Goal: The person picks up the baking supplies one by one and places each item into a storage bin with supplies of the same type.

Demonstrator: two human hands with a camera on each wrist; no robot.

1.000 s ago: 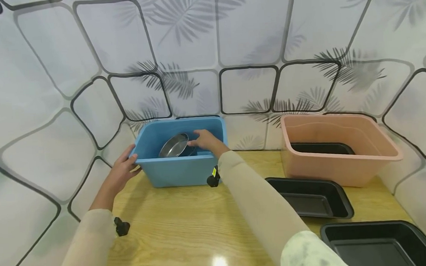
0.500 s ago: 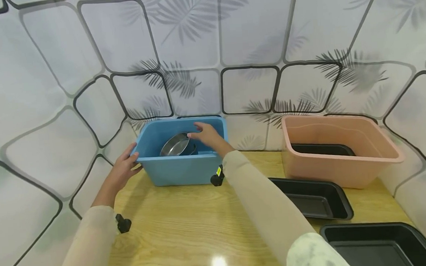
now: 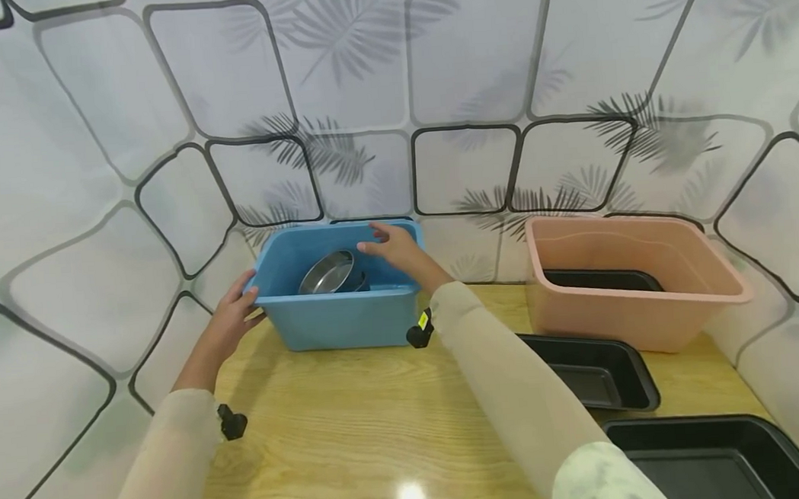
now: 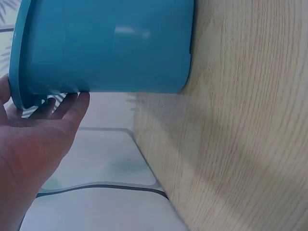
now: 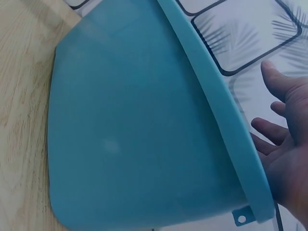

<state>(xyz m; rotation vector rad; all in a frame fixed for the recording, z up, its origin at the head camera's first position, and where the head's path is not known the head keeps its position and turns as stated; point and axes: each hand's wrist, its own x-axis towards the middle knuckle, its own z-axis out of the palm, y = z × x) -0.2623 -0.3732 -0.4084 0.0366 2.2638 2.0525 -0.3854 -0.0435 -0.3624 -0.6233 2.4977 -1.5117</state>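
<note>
A blue plastic tub stands at the back left of the wooden table, with a shiny steel bowl leaning inside it. My left hand rests against the tub's left front corner under the rim, fingers straight; the left wrist view shows this left hand touching the blue tub. My right hand hovers above the tub's right side, fingers spread and holding nothing. In the right wrist view the right hand is just above the blue tub's rim.
A pink tub at the back right holds a black baking tray. Two more black trays lie in front of it. A patterned wall surrounds the table closely.
My right hand has let go of the steel bowl and risen out of the blue tub, opening its fingers. The bowl stays leaning inside. The left hand has not moved.
</note>
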